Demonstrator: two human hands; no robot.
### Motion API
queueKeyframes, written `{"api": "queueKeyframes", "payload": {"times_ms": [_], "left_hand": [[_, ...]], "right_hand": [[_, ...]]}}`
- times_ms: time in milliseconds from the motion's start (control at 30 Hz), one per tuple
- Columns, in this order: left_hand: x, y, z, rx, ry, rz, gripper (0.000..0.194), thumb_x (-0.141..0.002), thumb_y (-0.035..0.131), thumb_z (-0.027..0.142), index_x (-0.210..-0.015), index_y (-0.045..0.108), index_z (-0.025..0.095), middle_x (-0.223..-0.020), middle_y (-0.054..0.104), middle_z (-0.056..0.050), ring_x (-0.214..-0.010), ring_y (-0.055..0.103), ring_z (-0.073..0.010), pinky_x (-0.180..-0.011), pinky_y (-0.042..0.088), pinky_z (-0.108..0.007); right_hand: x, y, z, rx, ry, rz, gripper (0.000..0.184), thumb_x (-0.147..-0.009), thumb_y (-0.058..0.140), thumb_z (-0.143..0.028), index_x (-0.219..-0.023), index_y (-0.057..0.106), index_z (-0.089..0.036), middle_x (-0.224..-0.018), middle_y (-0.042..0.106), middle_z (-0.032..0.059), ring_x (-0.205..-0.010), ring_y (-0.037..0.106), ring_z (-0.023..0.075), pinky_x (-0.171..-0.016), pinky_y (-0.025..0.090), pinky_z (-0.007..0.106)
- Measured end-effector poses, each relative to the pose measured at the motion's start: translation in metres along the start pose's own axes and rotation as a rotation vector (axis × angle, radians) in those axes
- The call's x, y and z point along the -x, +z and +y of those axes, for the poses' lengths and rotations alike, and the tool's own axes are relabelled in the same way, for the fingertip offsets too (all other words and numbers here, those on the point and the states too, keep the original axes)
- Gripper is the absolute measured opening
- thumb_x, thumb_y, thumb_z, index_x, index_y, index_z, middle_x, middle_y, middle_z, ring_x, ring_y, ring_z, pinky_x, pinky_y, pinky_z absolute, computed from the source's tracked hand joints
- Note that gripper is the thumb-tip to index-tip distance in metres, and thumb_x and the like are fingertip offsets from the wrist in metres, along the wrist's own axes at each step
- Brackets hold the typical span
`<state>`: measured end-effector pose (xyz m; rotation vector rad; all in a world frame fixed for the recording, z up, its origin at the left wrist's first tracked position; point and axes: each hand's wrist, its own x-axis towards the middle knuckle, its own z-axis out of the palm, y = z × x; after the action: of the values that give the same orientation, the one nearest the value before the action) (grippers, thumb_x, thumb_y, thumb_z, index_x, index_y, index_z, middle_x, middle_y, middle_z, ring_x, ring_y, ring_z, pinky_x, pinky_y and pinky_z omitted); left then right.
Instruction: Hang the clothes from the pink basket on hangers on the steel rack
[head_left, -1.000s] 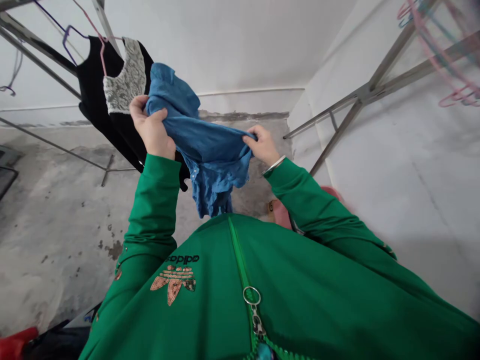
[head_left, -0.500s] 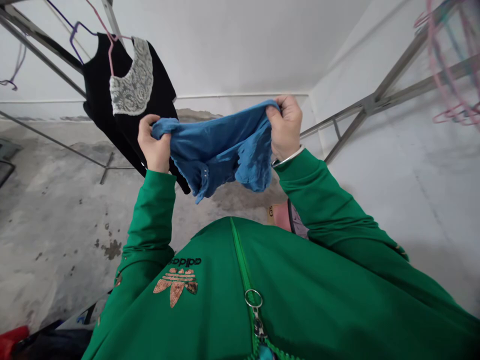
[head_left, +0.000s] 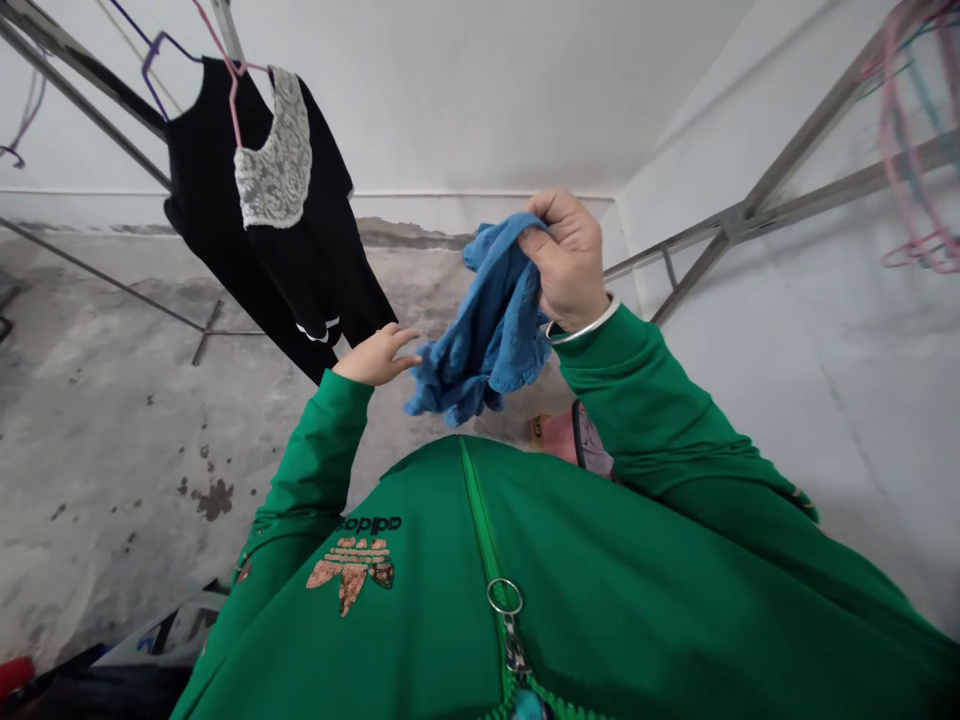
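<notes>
A small blue garment (head_left: 487, 330) hangs crumpled in front of my chest, its folds gathered and its lower edge ruffled. What kind of garment it is, I cannot tell. Up at its top right corner, my right hand (head_left: 566, 255) pinches the cloth between thumb and fingers. My left hand (head_left: 381, 355) is open at the lower left of the cloth, fingers stretched toward it. Its fingertips are right by the fabric; whether they touch, I cannot tell.
At left, a black garment with a lace collar (head_left: 281, 165) hangs from a metal rack (head_left: 90, 110) on hangers. Pink and teal hangers (head_left: 911, 180) hang from a metal frame (head_left: 739, 222) at right. A pink item (head_left: 559, 437) stands below, partly hidden by my right sleeve.
My left hand has let go of the garment's left corner and moved down and right. The stretched cloth has collapsed and now hangs from my right hand, which has barely moved.
</notes>
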<state>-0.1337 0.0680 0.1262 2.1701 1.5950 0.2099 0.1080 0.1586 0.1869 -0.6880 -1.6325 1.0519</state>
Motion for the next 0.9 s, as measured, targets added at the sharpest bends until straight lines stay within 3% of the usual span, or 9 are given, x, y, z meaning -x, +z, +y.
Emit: {"api": "queueKeyframes", "payload": {"times_ms": [100,200,300,500,567,633,767,900], "left_hand": [[-0.019,0.022,0.014,0.249,0.147,0.146,0.059,-0.085,0.058,0.046,-0.135,0.046,0.016,-0.124,0.055,-0.015,-0.111,0.058,-0.0256,-0.093,0.049,-0.04],[-0.036,0.044,0.036,0.436,0.28,0.159,0.064,-0.081,0.062,0.05,-0.134,0.046,0.018,-0.125,0.056,-0.015,-0.112,0.057,-0.0263,-0.095,0.05,-0.043],[-0.042,0.056,0.057,0.502,0.33,0.18,0.074,-0.076,0.065,0.056,-0.136,0.043,0.018,-0.131,0.052,-0.017,-0.12,0.052,-0.0301,-0.101,0.046,-0.048],[-0.036,0.059,0.08,0.443,0.254,0.331,0.093,-0.074,0.063,0.064,-0.146,0.025,0.018,-0.149,0.028,-0.021,-0.141,0.028,-0.0355,-0.114,0.03,-0.054],[-0.036,0.063,0.082,0.354,0.171,0.415,0.095,-0.074,0.067,0.056,-0.147,0.02,0.017,-0.15,0.025,-0.022,-0.143,0.024,-0.0368,-0.114,0.029,-0.055],[-0.039,0.066,0.082,0.27,0.071,0.456,0.083,-0.076,0.065,0.038,-0.145,0.024,0.014,-0.147,0.029,-0.022,-0.139,0.03,-0.0367,-0.11,0.035,-0.054],[-0.042,0.053,0.064,0.148,-0.137,0.484,0.047,-0.075,0.049,0.01,-0.121,0.051,0.019,-0.121,0.051,-0.014,-0.117,0.052,-0.0313,-0.096,0.047,-0.049],[-0.031,0.007,0.036,0.103,-0.259,0.742,0.032,-0.072,0.043,0.001,-0.094,0.056,0.019,-0.1,0.053,-0.01,-0.104,0.055,-0.0262,-0.095,0.046,-0.043]], "right_hand": [[0.005,0.002,-0.01,-0.05,-0.051,0.034,0.036,-0.079,0.061,-0.06,-0.078,0.049,-0.026,-0.072,0.051,-0.0005,-0.072,0.054,0.0171,-0.073,0.051,0.037],[0.008,0.0,-0.014,-0.023,-0.061,0.039,0.036,-0.079,0.062,-0.06,-0.078,0.051,-0.025,-0.072,0.051,-0.0016,-0.067,0.054,0.0143,-0.07,0.052,0.034],[0.01,-0.006,-0.012,0.011,-0.09,0.054,0.036,-0.08,0.062,-0.058,-0.078,0.052,-0.023,-0.072,0.051,-0.0021,-0.066,0.053,0.0123,-0.067,0.052,0.031],[0.016,-0.02,-0.004,0.124,-0.054,0.097,0.03,-0.084,0.061,-0.051,-0.079,0.053,-0.022,-0.074,0.051,-0.0009,-0.077,0.057,0.0148,-0.076,0.054,0.034],[0.017,-0.022,-0.003,0.142,-0.05,0.093,0.028,-0.085,0.06,-0.049,-0.081,0.053,-0.022,-0.076,0.051,-0.0003,-0.078,0.057,0.0157,-0.079,0.054,0.036],[0.019,-0.024,-0.003,0.155,-0.064,0.075,0.026,-0.085,0.06,-0.047,-0.082,0.054,-0.022,-0.077,0.052,0.0003,-0.08,0.056,0.0163,-0.082,0.053,0.038],[0.021,-0.029,-0.006,0.252,-0.056,0.05,0.022,-0.084,0.063,-0.041,-0.083,0.056,-0.021,-0.08,0.052,0.0013,-0.088,0.056,0.0187,-0.088,0.05,0.041],[0.019,-0.041,0.003,0.436,-0.089,-0.016,0.01,-0.083,0.06,-0.03,-0.084,0.056,-0.02,-0.085,0.054,0.0032,-0.092,0.054,0.0213,-0.091,0.047,0.043]]}}
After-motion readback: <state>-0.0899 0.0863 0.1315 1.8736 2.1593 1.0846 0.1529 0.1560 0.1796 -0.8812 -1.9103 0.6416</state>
